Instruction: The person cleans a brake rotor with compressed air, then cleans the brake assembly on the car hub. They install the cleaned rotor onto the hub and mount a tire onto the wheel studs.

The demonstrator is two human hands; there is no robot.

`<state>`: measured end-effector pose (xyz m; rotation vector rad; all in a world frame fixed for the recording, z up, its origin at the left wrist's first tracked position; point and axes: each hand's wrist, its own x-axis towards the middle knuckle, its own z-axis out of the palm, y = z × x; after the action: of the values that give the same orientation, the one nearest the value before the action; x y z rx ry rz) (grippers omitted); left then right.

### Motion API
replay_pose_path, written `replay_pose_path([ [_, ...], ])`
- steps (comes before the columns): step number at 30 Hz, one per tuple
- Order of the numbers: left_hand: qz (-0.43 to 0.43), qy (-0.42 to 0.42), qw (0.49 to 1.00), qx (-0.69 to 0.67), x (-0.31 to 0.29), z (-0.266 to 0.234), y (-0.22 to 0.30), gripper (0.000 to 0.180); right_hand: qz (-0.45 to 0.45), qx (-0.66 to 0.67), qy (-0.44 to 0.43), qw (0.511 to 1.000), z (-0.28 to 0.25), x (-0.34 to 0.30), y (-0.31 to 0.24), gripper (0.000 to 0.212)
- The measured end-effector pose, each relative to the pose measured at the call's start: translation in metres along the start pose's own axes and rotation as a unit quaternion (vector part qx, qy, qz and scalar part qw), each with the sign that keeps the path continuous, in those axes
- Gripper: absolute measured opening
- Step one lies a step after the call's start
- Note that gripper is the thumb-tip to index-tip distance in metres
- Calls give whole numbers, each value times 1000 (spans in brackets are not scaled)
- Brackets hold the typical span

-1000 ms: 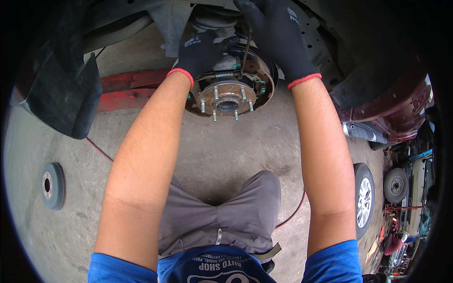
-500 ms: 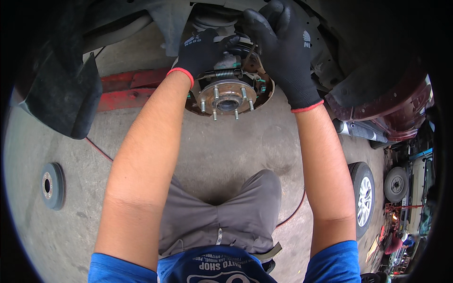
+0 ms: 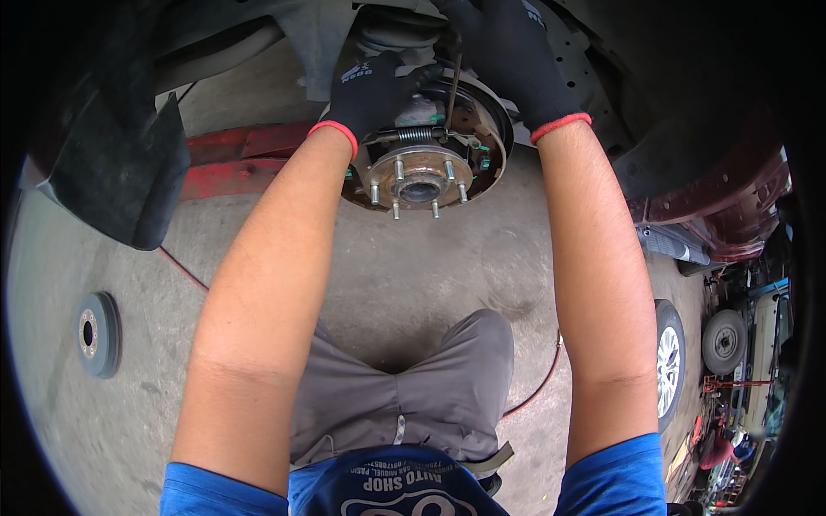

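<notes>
In front of me is an exposed drum brake assembly (image 3: pixel 486 176), with a rusty wheel hub (image 3: pixel 419 176) carrying several studs. A coil spring (image 3: pixel 415 135) stretches across above the hub. My left hand (image 3: pixel 370 95), in a black glove with a red cuff, curls against the assembly's upper left; what lies under its fingers is hidden. Gloved the same way, my right hand (image 3: pixel 516 60) is closed at the upper right. A thin metal rod-like tool (image 3: pixel 453 90) runs from it down to the spring's right end. Its handle and my right fingertips are mostly hidden or cut off.
Dark underbody panels (image 3: pixel 301 52) and a black flap (image 3: pixel 112 172) hang overhead and left. A red jack arm (image 3: pixel 232 163) lies behind my left forearm. On the floor are a brake drum (image 3: pixel 97 335), a wheel (image 3: pixel 668 365) and a red hose (image 3: pixel 542 383).
My right hand has moved up and away, its fingers now closer together, and the rod shows more fully. My left hand stays almost in place. The view has shifted slightly.
</notes>
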<state>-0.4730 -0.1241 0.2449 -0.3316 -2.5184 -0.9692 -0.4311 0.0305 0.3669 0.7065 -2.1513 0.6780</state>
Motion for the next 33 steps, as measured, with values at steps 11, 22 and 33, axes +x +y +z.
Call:
replay_pose_path([
  [11,-5,-12,1000,9,0,1,-3,92,2,95,2,996,-26,-45,-29,27],
  [22,32,14,999,22,1,5,-8,82,-37,19,23,999,-7,-18,-11,41],
  [33,4,-1,1000,-2,-1,-3,4,83,1,23,0,1000,-5,-3,0,45],
])
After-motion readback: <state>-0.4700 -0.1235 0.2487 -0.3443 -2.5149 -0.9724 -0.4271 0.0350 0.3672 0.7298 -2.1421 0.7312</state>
